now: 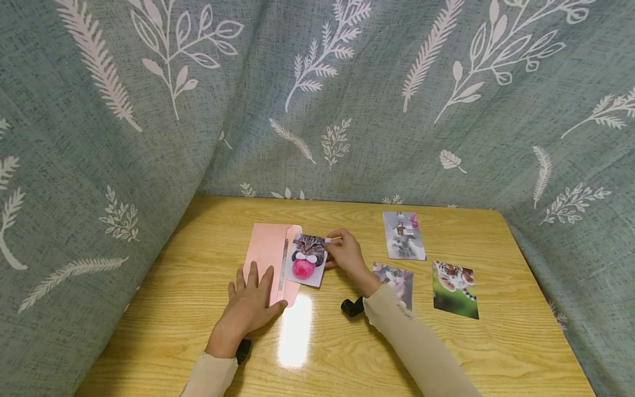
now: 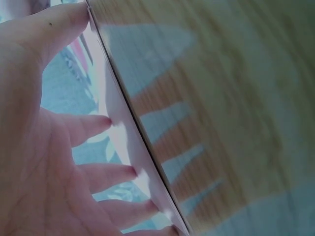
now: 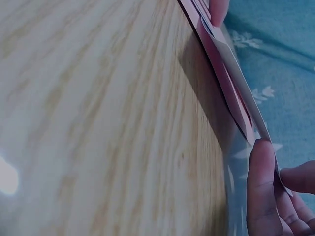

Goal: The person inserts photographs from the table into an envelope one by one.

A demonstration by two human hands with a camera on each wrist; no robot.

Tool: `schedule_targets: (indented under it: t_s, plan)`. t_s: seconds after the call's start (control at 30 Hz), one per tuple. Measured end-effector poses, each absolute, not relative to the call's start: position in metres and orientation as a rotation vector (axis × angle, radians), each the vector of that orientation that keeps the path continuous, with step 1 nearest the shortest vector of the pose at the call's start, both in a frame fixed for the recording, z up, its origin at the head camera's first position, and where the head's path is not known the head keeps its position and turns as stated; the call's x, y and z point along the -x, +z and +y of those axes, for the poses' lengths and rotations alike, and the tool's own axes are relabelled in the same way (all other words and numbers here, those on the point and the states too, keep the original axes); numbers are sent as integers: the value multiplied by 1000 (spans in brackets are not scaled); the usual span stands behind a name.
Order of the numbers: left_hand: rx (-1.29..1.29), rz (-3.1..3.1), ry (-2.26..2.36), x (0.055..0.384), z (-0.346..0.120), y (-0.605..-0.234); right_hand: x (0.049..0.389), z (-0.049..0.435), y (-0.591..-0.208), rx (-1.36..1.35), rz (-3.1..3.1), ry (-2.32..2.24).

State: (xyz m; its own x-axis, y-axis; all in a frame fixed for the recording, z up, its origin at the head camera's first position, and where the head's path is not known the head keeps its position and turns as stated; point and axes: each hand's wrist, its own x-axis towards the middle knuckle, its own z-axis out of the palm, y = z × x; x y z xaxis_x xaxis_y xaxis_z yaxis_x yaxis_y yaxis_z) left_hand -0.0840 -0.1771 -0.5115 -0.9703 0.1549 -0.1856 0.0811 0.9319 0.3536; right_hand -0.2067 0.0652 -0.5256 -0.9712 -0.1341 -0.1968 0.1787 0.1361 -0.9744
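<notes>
A pink envelope (image 1: 263, 242) lies on the table, its flap side toward the right, with a grey strip along the opening. My left hand (image 1: 250, 306) presses flat on its lower part, fingers spread, as the left wrist view also shows from low down. The right hand (image 1: 349, 258) pinches the right edge of a photo card (image 1: 308, 255) showing a tabby cat and a pink ball. In the right wrist view, thumb and fingers grip the card (image 3: 246, 93), which slants up off the envelope. Its left edge meets the envelope's opening; whether it is inside I cannot tell.
To the right lie a grey photo card with pink flowers (image 1: 404, 236), a cat photo card (image 1: 394, 278) partly covered by the right sleeve, and a tiger cub photo card (image 1: 453, 289). A leaf-patterned curtain (image 1: 377, 149) surrounds the wooden table (image 1: 516, 309) at the back and sides.
</notes>
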Motion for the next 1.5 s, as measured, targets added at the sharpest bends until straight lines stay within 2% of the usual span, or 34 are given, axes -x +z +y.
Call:
schedule_targets:
  t_s: [1.5]
  plan:
    - [-193,2900,493,85,-178,-514,210,9,-527,47,2180,-1834]
